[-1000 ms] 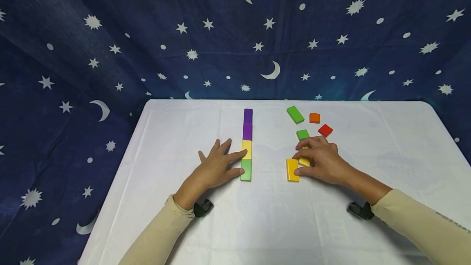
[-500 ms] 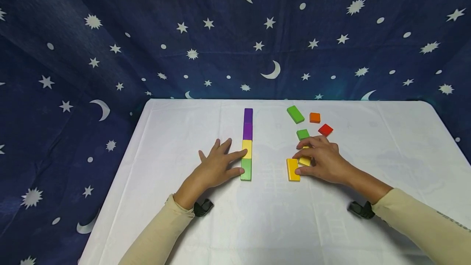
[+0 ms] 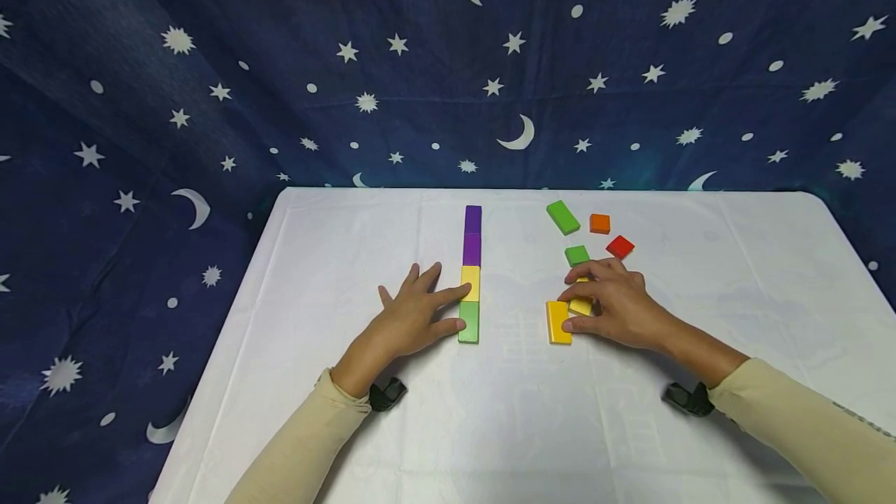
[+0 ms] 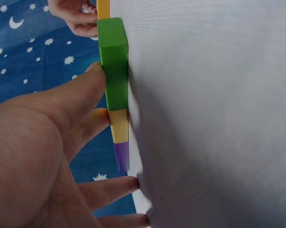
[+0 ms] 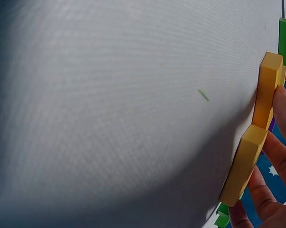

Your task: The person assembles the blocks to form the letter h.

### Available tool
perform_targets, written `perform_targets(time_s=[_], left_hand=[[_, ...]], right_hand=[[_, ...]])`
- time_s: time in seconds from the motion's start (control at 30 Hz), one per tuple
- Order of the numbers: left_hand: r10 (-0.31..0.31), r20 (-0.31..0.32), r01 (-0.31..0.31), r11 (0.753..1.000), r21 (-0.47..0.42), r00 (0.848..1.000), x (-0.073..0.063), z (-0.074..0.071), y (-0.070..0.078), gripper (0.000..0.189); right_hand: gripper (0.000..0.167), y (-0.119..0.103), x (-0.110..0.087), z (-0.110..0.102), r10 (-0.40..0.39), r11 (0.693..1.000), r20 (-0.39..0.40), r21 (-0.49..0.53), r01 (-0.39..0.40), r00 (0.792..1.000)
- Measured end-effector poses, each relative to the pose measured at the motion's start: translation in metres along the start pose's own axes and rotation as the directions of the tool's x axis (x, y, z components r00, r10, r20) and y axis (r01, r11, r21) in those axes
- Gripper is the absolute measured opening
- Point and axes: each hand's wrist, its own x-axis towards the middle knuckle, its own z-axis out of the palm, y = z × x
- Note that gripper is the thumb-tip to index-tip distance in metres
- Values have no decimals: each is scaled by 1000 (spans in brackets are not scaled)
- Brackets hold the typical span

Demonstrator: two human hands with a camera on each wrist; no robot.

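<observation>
A straight row of flat blocks stands left of centre in the head view: two purple blocks (image 3: 472,247), a yellow block (image 3: 469,274) and a green block (image 3: 468,330) nearest the person. My left hand (image 3: 402,325) lies along its left side, fingers spread. Its thumb touches the green block and its index finger the yellow one. To the right, my right hand (image 3: 619,306) has its thumb and index finger against an amber block (image 3: 555,323). Under its fingers is a paler yellow block (image 5: 243,164), partly hidden in the head view, which meets the amber one at a corner.
Beyond the right hand lie a long green block (image 3: 563,218), a smaller green block (image 3: 576,256), an orange block (image 3: 600,224) and a red block (image 3: 620,246). All rest on a white-covered table (image 3: 336,255). A dark star-print curtain (image 3: 420,99) hangs behind it.
</observation>
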Motion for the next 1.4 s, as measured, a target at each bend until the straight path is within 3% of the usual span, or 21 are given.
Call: perform_targets(time_s=[1.4], left_hand=[[5, -3, -5, 1000, 18, 1000, 1, 1, -2, 59]], right_hand=[[36, -3, 1, 1, 8, 1000, 2, 16, -8, 1000]])
